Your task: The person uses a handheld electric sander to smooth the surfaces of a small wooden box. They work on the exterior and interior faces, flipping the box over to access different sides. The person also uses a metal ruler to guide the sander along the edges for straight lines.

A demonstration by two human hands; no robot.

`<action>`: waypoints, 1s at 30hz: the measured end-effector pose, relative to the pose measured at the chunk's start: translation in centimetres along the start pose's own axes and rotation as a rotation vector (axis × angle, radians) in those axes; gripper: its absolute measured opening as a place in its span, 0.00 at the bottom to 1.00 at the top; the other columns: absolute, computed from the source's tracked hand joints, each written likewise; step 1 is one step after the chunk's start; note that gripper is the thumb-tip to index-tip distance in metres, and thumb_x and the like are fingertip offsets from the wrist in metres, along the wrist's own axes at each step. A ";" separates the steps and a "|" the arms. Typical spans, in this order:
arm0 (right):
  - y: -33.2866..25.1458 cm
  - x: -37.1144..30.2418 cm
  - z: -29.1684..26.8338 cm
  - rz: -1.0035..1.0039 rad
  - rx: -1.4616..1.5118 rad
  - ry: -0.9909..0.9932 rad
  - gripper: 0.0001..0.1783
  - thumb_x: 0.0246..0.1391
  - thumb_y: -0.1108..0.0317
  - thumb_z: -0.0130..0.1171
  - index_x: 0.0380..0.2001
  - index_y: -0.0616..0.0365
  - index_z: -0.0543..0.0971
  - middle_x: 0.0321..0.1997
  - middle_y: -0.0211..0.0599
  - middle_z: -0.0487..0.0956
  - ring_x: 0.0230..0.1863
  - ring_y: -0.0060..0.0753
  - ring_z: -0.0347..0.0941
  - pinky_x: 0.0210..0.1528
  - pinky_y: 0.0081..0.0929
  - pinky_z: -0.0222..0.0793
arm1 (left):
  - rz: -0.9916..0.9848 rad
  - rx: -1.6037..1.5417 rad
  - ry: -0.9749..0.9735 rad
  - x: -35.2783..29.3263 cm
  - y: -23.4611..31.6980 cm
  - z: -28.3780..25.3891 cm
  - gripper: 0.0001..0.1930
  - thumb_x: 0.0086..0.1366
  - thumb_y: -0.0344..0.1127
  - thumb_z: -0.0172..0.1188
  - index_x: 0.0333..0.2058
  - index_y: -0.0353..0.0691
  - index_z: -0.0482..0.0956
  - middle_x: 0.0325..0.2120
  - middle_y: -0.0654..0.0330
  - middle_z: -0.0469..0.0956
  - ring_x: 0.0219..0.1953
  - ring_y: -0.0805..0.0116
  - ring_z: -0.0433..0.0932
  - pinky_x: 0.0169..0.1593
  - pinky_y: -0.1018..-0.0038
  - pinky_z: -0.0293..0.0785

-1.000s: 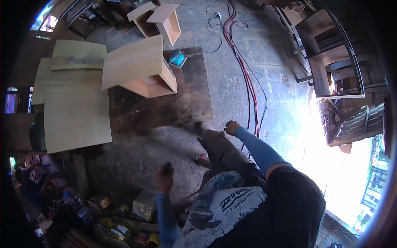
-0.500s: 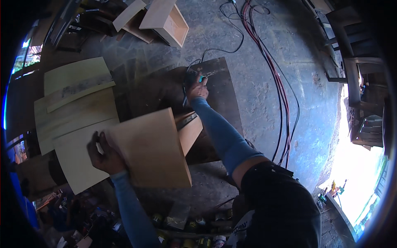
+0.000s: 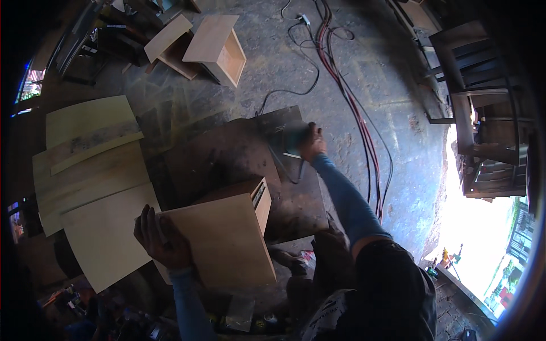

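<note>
A pale wooden drawer (image 3: 224, 241) with a broad flat front stands tilted in front of me, its front toward me. My left hand (image 3: 166, 243) grips the left edge of that front, with its fingers bent around the edge. Off to the right, my right hand (image 3: 314, 143) is closed on a dark green corded power tool (image 3: 289, 137), smeared by motion and shaped somewhat like a sander. The tool is held over a dark board (image 3: 301, 196), apart from the drawer. I cannot tell whether it touches the board.
Pale flat panels (image 3: 105, 227) lie overlapping at the left. Two more wooden drawers (image 3: 213, 40) stand at the far left. Red and black cables (image 3: 355, 102) run along the concrete floor. Dark wooden frames (image 3: 483, 96) stand at the right. Several small containers (image 3: 270, 319) sit near my feet.
My right hand has swung to the right with the power tool, away from the drawer. The drawer and my left hand sit slightly lower and further right in view; the view itself has shifted.
</note>
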State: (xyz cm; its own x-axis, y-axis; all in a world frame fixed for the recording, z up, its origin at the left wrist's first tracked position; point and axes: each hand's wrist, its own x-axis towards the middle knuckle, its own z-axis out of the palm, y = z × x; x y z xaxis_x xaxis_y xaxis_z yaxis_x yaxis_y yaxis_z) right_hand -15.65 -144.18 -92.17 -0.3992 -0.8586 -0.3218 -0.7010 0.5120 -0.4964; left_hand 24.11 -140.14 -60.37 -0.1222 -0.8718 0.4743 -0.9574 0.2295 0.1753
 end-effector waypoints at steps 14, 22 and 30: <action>10.2 -41.5 -40.9 0.029 -0.238 0.917 0.38 0.37 0.65 0.76 0.53 0.55 0.69 0.47 0.46 0.75 0.52 0.56 0.74 0.53 0.49 0.71 | 0.269 -0.258 0.129 -0.3 -3.5 0.3 0.15 0.65 0.35 0.63 0.48 0.36 0.82 0.52 0.48 0.81 0.56 0.42 0.74 0.62 0.53 0.70; -2.3 -49.6 -44.5 -0.444 -0.273 0.650 0.42 0.42 0.70 0.72 0.64 0.55 0.71 0.52 0.47 0.79 0.54 0.51 0.79 0.54 0.44 0.77 | 0.288 -0.193 0.055 -3.3 -4.5 -1.6 0.20 0.65 0.37 0.61 0.54 0.38 0.79 0.60 0.48 0.75 0.61 0.42 0.70 0.64 0.52 0.68; -12.9 -39.6 -39.5 -1.025 -0.149 0.066 0.45 0.41 0.68 0.74 0.67 0.55 0.70 0.56 0.52 0.75 0.52 0.55 0.79 0.57 0.43 0.78 | -0.600 0.143 -0.227 -11.2 -10.5 -5.3 0.39 0.71 0.68 0.46 0.70 0.45 0.65 0.65 0.39 0.68 0.66 0.38 0.68 0.67 0.48 0.65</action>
State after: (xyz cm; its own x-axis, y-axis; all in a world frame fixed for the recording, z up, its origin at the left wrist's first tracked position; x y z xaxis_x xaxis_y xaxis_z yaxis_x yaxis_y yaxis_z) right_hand -14.08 -117.85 -41.17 0.4011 -0.8825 0.2457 -0.7869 -0.4692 -0.4008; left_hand 36.92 -130.48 -62.95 0.4064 -0.9038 0.1337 -0.9000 -0.3707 0.2294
